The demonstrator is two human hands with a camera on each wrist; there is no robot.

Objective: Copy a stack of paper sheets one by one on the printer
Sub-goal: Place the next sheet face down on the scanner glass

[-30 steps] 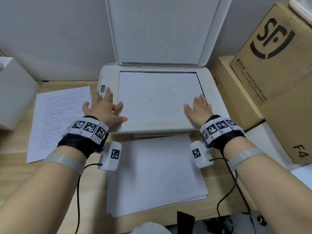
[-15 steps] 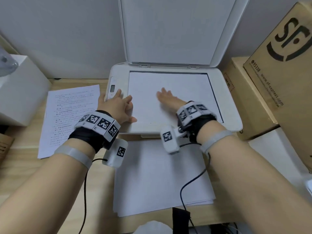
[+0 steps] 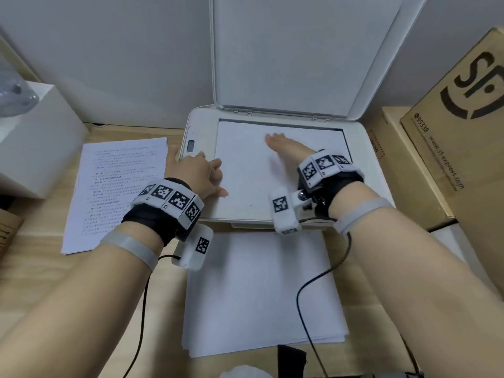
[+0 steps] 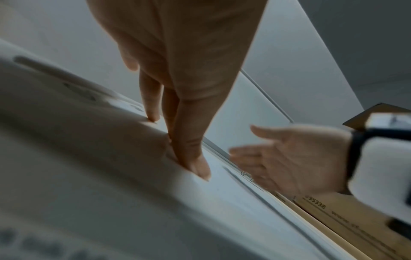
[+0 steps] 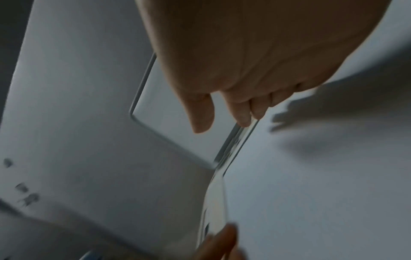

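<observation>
A white printer (image 3: 365, 170) stands with its lid (image 3: 286, 55) raised. One blank-side-up sheet (image 3: 245, 165) lies on the glass. My left hand (image 3: 196, 170) rests on the printer's left rim beside the control panel, its straight fingertips (image 4: 200, 168) pressing down at the sheet's left edge. My right hand (image 3: 283, 144) reaches across the middle of the sheet, fingers straight and pointing toward the hinge. It hovers just above the paper (image 5: 311, 193) and holds nothing. A stack of white sheets (image 3: 261, 296) lies on the desk in front of the printer.
A printed page (image 3: 117, 192) lies on the wooden desk left of the printer, next to a white box (image 3: 35, 143). Cardboard boxes (image 3: 450, 137) crowd the printer's right side. Black wrist cables (image 3: 308, 296) trail over the stack.
My right hand has left the sheet's right edge and swept left and forward over the middle of the sheet. The left hand has stayed at the printer's left rim.
</observation>
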